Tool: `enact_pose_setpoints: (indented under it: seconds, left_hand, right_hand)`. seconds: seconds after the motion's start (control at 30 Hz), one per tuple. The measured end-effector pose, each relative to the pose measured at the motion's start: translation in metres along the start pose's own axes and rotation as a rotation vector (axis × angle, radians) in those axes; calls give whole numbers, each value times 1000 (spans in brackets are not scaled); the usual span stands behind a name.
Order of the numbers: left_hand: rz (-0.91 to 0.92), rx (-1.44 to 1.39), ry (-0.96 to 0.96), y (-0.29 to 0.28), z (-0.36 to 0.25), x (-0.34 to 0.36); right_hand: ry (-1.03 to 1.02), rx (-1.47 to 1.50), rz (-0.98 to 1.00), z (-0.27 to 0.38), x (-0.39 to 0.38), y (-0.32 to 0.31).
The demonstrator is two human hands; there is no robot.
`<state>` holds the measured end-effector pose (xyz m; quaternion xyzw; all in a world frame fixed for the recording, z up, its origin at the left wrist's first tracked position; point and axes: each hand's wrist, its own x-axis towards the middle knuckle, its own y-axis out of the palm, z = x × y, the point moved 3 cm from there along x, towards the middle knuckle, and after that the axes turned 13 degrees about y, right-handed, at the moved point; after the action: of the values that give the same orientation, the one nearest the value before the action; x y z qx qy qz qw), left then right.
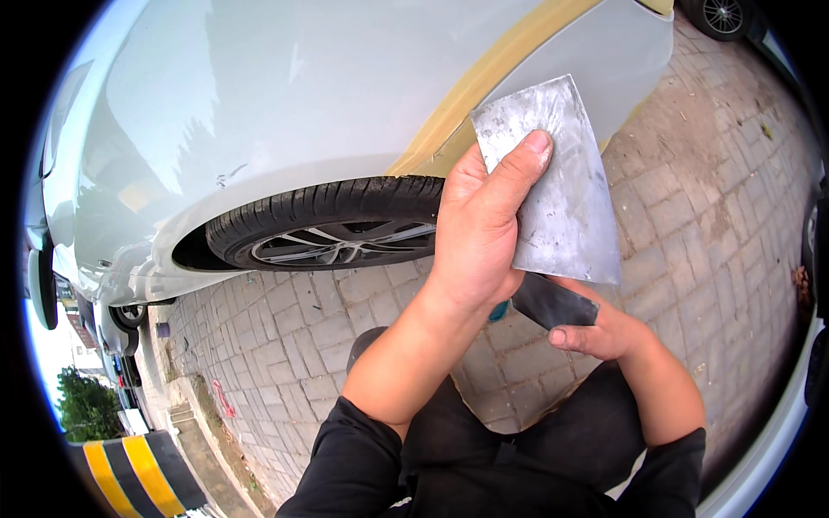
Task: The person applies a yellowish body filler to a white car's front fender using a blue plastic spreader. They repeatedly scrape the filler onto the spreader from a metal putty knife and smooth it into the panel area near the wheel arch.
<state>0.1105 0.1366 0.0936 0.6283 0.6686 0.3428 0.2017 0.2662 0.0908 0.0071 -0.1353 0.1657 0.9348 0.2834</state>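
My left hand (479,220) grips a thin grey metal plate (570,198), its thumb pressed flat on the smudged upper face. The plate is tilted in front of the car's corner. Below its lower edge, my right hand (617,332) holds a dark, flat rectangular piece (554,304), with the thumb along the near edge and the other fingers mostly hidden. Beyond both hands is a white car (285,86), with a tan-yellow band (488,82) running along its panel above the wheel. A black tyre (328,203) with a spoked rim lies just left of my left wrist.
Grey paving bricks (294,345) cover the ground, with sandy dirt (682,112) at the right. My knees (570,414) are bent beneath my arms. A black-and-yellow striped block (142,475) stands at lower left. Another car's wheel (722,15) shows at upper right.
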Motion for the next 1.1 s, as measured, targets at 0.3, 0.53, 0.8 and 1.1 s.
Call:
enact_pose_setpoints:
  seconds: [0.3,0.53,0.8,1.1]
  left_hand:
    - [31,-37,-11,-3,1,1]
    - [18,-60,-15,-6,3,2]
    - [-7,-126,-11,-11,4,-3]
    - [-48,-131,-4,-14,2,-9]
  right_hand:
    - [-19,13,-6,2,2,2]
    - [-26,3,12,-4,3,1]
    - [-6,19,58,-5,2,2]
    - [-26,-12,93,3,-1,5]
